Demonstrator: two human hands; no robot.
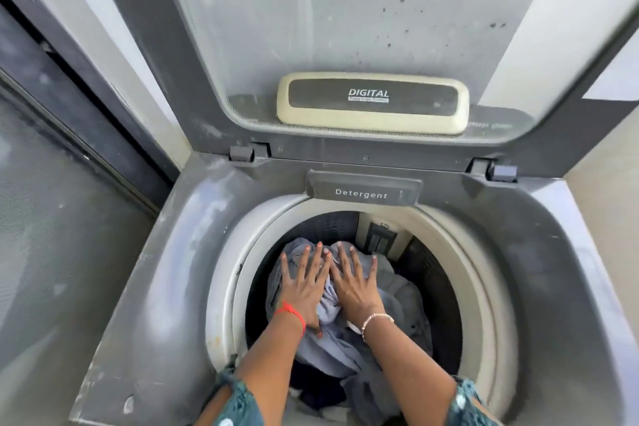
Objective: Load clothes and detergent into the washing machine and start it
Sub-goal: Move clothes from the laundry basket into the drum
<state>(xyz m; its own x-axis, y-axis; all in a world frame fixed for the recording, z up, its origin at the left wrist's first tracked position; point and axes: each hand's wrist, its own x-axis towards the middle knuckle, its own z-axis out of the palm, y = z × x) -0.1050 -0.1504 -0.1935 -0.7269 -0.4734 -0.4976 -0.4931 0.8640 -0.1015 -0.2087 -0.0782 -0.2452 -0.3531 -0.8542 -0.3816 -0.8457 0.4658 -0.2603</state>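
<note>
Nearly the whole view is filled by a grey top-loading washing machine [166,287], seen from above. Its lid [345,10] stands raised at the back, with a dusty, speckled clear panel. To the left runs a dark-framed sliding door [52,218] with a mesh screen. The round drum opening has a pale plastic ring [484,287] around it, and the perforated dark drum wall shows beneath.

Inside the drum lies the laundry: a crumpled pale grey-blue garment [332,349] on top and a dark navy piece [321,394] near the front edge.

Both arms reach down into the drum. The left hand [304,287] and the right hand [356,287] lie side by side, flat, with fingers straight and spread, pressing on the pale garment and gripping nothing.

A cream lid handle [371,121] marked "DIGITAL" sits at the lid's lower edge. Below the hinges, the drawer [361,192] labelled "Detergent" is pushed in flush. A small lint filter [380,239] is set in the drum's far wall.

A red thread [292,315] circles the left wrist, and a beaded bracelet [375,320] the right.
</note>
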